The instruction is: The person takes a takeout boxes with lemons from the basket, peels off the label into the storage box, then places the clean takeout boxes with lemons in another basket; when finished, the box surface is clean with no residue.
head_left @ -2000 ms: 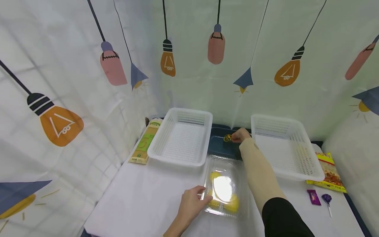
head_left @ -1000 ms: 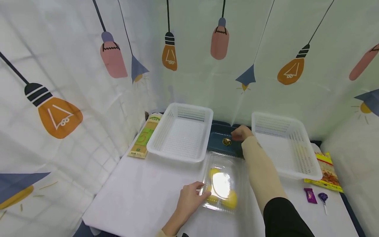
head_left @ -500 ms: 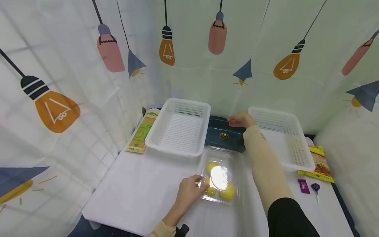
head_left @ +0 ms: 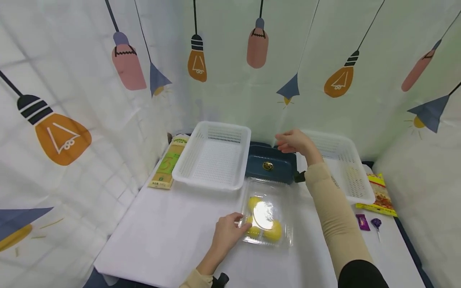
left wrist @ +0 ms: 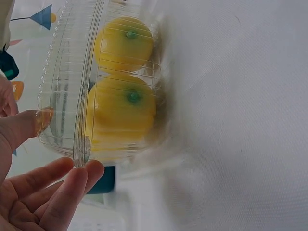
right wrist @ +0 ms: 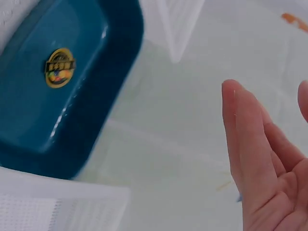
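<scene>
- The clear plastic box (head_left: 268,212) lies on the white desk (head_left: 173,236), just in front of the dark blue tray (head_left: 268,165).
- It holds round yellow fruits (left wrist: 122,103) with green stem spots.
- The left hand (head_left: 227,232) pinches the box's near left edge.
- The right hand (head_left: 293,142) hovers above the tray, fingers relaxed, holding nothing.

- Backdrop: pale cloth curtain (head_left: 230,80) hung on three sides, creased, printed with hanging light bulbs in orange and pink and with blue cone lamps on dark cords.
- Furniture: one table under a white cloth (head_left: 169,236), dark edge showing at the near left corner and along the right side.
- Light: even, bright, soft shadows.
</scene>
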The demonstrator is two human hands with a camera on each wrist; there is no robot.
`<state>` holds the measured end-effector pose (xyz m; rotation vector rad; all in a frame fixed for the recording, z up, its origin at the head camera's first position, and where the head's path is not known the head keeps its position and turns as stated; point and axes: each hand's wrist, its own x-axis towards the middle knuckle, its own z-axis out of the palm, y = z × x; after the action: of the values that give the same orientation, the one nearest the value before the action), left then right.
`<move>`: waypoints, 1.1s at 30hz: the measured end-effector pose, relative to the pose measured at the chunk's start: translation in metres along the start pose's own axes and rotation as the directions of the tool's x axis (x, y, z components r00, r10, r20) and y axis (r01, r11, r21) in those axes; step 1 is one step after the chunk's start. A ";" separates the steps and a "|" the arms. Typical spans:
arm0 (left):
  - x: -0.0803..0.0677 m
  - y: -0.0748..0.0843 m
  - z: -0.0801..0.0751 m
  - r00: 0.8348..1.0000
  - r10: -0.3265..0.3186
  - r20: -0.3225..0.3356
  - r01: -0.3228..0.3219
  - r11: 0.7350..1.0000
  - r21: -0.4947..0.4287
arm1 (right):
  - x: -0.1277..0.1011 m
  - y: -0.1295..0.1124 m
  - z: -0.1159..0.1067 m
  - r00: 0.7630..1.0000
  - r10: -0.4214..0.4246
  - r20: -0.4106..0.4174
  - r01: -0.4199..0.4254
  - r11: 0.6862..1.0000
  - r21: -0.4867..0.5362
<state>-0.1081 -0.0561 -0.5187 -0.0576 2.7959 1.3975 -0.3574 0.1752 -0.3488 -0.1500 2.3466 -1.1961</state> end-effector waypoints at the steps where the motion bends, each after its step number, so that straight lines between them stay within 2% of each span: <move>1: -0.001 -0.001 0.000 1.000 0.001 -0.004 -0.001 1.000 0.001 | -0.005 0.002 0.003 1.000 -0.020 0.002 0.020 1.000 -0.002; 10: 0.001 -0.001 0.001 1.000 0.015 -0.001 -0.015 1.000 -0.001 | -0.056 0.029 0.029 0.994 -0.101 -0.042 0.101 0.995 -0.011; 16: 0.005 -0.001 0.002 1.000 0.029 0.002 -0.029 1.000 -0.001 | -0.088 0.058 0.055 0.985 -0.143 -0.092 0.134 0.986 -0.094; 19: 0.004 -0.002 0.002 1.000 0.013 0.014 -0.013 1.000 -0.001 | -0.103 0.078 0.072 0.983 -0.121 -0.140 0.096 0.980 -0.174; 22: 0.001 -0.001 0.002 1.000 -0.001 0.015 0.001 1.000 -0.007 | -0.114 0.099 0.088 0.978 -0.071 -0.197 0.018 0.965 -0.260; 25: 0.000 -0.001 0.002 1.000 -0.004 0.012 0.004 1.000 -0.010 | -0.123 0.117 0.103 0.971 -0.026 -0.240 -0.049 0.951 -0.304; 29: 0.000 0.000 0.001 1.000 -0.010 0.023 0.011 1.000 -0.013 | -0.134 0.136 0.122 0.969 0.009 -0.247 -0.077 0.960 -0.270; 33: -0.001 0.001 -0.001 1.000 -0.012 0.025 0.013 1.000 -0.014 | -0.139 0.146 0.138 0.979 0.054 -0.197 -0.091 0.979 -0.185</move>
<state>-0.1074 -0.0558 -0.5171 -0.0574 2.7613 1.4050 -0.1525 0.2070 -0.4775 -0.0140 2.6110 -0.9848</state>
